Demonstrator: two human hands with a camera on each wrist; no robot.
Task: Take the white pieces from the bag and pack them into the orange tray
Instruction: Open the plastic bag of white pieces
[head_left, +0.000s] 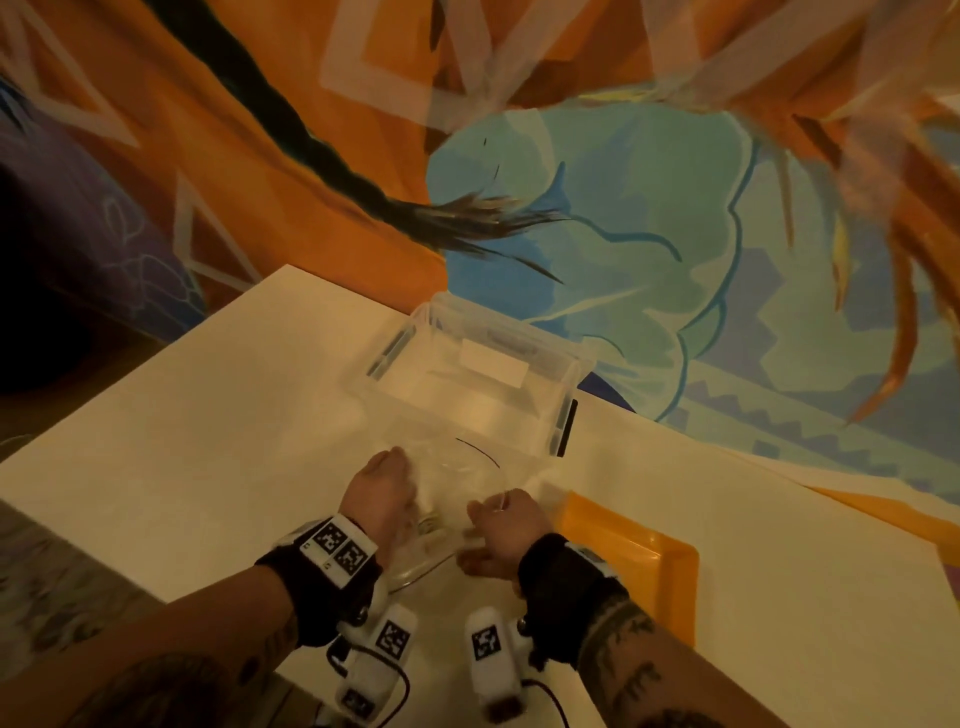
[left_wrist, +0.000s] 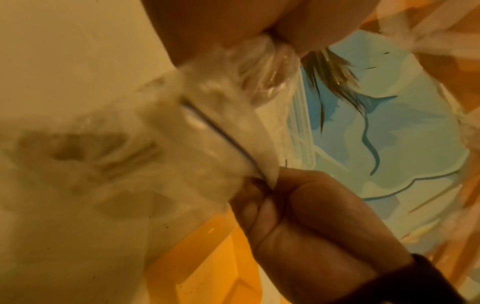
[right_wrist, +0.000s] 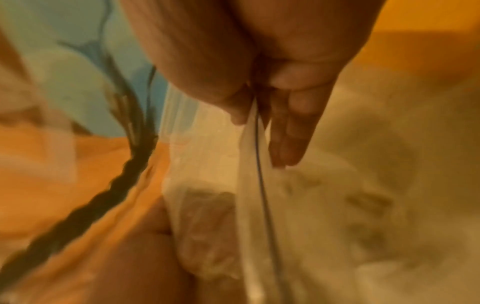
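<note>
Both hands gripped the clear bag (head_left: 447, 499) on the bench (head_left: 208, 441) — left hand (head_left: 382, 493) bunching its left edge, right hand (head_left: 501, 525) pinching the right rim by its dark seal line. Opening seemed under way. Next, one hand must reach inside for the white pieces (left_wrist: 85, 152) — the orange tray (head_left: 639, 551) waited just right.

Your white counter (head_left: 208, 415) carries a clear plastic lidded box (head_left: 467, 364), a clear plastic bag (head_left: 457, 499) and an orange plastic tray (head_left: 670, 561).
</note>
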